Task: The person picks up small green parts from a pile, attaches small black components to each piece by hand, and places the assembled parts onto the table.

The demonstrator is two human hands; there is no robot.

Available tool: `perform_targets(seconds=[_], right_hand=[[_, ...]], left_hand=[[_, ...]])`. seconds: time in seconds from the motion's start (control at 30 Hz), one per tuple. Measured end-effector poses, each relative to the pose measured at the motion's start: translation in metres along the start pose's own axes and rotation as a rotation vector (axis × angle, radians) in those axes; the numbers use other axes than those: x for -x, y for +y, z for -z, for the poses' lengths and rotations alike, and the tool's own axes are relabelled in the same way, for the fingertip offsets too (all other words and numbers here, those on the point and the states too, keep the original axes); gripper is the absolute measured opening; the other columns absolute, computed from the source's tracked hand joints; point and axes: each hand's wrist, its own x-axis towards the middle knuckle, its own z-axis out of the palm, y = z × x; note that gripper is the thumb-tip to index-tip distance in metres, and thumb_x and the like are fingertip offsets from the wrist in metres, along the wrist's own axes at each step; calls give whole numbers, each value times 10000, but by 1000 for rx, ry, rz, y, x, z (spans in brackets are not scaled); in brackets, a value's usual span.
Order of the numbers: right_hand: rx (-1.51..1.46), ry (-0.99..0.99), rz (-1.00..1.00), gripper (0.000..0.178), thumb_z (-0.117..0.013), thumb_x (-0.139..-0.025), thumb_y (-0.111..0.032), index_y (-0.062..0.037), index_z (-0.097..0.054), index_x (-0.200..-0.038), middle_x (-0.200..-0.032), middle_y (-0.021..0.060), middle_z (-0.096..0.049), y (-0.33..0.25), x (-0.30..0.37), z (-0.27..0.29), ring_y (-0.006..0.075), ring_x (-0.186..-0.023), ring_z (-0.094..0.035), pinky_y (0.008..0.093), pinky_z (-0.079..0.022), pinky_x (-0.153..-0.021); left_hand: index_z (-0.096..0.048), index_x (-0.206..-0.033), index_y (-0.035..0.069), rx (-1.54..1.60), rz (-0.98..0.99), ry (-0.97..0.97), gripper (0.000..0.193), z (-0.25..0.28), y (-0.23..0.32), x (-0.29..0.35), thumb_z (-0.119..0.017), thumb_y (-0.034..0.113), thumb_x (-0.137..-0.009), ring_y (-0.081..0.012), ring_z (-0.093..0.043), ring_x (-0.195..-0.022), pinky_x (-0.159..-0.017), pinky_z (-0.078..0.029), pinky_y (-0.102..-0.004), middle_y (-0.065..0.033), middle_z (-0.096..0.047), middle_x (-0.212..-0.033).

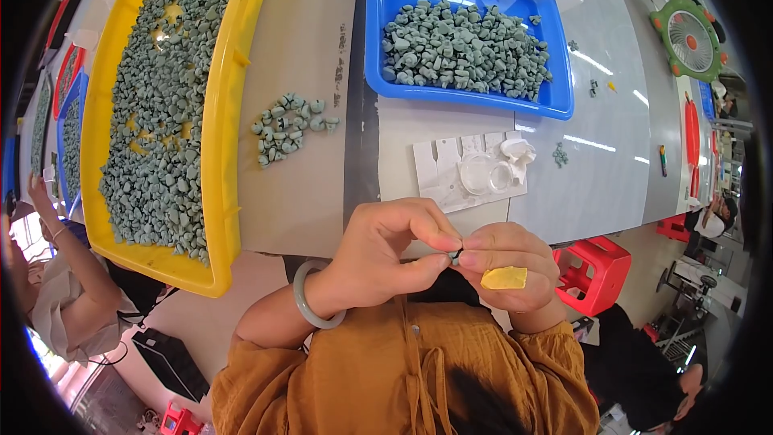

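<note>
My two hands meet in front of my chest, at the near edge of the table. Thumb and forefinger of my left hand (390, 246) pinch a small grey-green piece with a dark part (455, 258). The fingertips of my right hand (511, 254) close on the same piece from the other side. A yellow flat strip (505, 278) shows at the right hand's fingers; whether it is wrapped on or held I cannot tell. Beyond the hands lies a white slotted plate (435, 181) bearing round clear dishes (483, 175) and a crumpled white tissue (518, 151).
On the left a yellow tray (221, 125) is filled with similar grey-green pieces. A small pile of pieces (286, 125) lies beside it. The blue tray (483, 105) at the back holds more. Right, there are a green fan (688, 36) and a red stool (600, 274). People sit nearby.
</note>
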Motion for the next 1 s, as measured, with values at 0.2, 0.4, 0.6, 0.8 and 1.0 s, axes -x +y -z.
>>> perform_targets(seconds=[0.2,0.4,0.6,0.8,1.0], right_hand=[[-24,9,-64,247,-691,-636,64,-15,-536,-812,-890,135,-631,-1,2,-1,262,-781,-620,318,-529,-626],[-69,79,-200,286,-736,-605,52,-5,-578,-836,-828,100,-612,-3,2,-3,235,-701,-605,299,-495,-563],[-279,188,-308,313,-721,-657,30,-11,-540,-910,-848,106,-600,-4,4,-5,219,-732,-584,287,-472,-601],[-442,183,-423,432,-683,-751,-147,-69,-336,-995,-830,129,-580,-7,13,-12,211,-727,-545,326,-430,-634],[-440,139,-378,422,-680,-754,-144,-72,-337,-988,-833,135,-581,-4,10,-11,214,-720,-546,320,-433,-630]], left_hand=[[-596,-797,4,8,-19,49,95,-4,1,-2,-586,-56,-724,-160,-580,-785,-714,-461,-263,-117,-596,-845],[-597,-877,-11,7,-41,37,136,-8,3,-2,-568,-51,-751,-167,-574,-812,-732,-457,-268,-122,-593,-897],[-593,-900,-11,-133,-113,-4,140,-6,1,-1,-592,-46,-764,-168,-568,-809,-712,-460,-268,-120,-593,-900],[-593,-864,8,-203,-163,12,170,-6,-2,0,-665,-30,-715,-162,-559,-769,-667,-447,-261,-93,-597,-840],[-586,-846,25,-254,-192,-5,179,-5,-2,-1,-678,-28,-702,-155,-539,-733,-639,-427,-256,-68,-586,-785]])
